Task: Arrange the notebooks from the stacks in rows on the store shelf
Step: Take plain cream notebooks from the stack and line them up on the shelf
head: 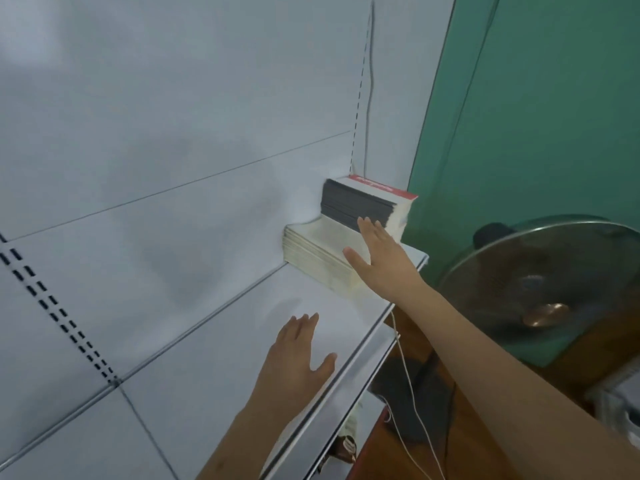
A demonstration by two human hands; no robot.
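Nearest the camera, the left hand [298, 355] hovers flat and spread over the bare middle of the shelf [242, 341], close to its front edge, holding nothing. Farther along toward the shelf's right end, the right hand [381, 258] is also spread, fingers straight, its fingertips against the near face of the taller stack of notebooks [367, 202], the one with dark edges and a red-striped top. That stack stands at the far right corner against the back panel, touching a lower cream stack [318, 258] on its left. Both stacks run their long side from the front edge back to the panel. The right grip is much the nearer, so the first lift probably falls to it.
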